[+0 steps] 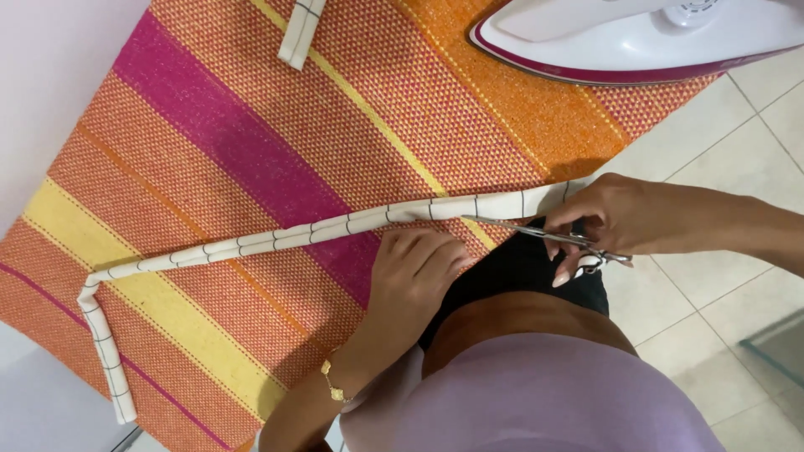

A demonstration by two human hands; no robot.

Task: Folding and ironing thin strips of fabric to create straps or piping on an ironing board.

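A long white strip (pixel 318 232) with thin dark check lines lies across the striped board cover (pixel 251 142). Its long axis runs from the lower left edge of the board up to the right, with a sharp bend near the left end where a short leg turns down toward the board's edge. The scissors (pixel 544 236) lie nearly level just below the strip's right end, tips pointing left, blades almost closed. The right hand (pixel 599 219) grips their handles with fingers curled through the loops, wrist coming in from the right. The left hand (pixel 414 280) rests palm down just below the strip's middle, fingers bent, holding nothing. A second strip piece (pixel 299 32) and an iron (pixel 636 38) sit at the far edge.
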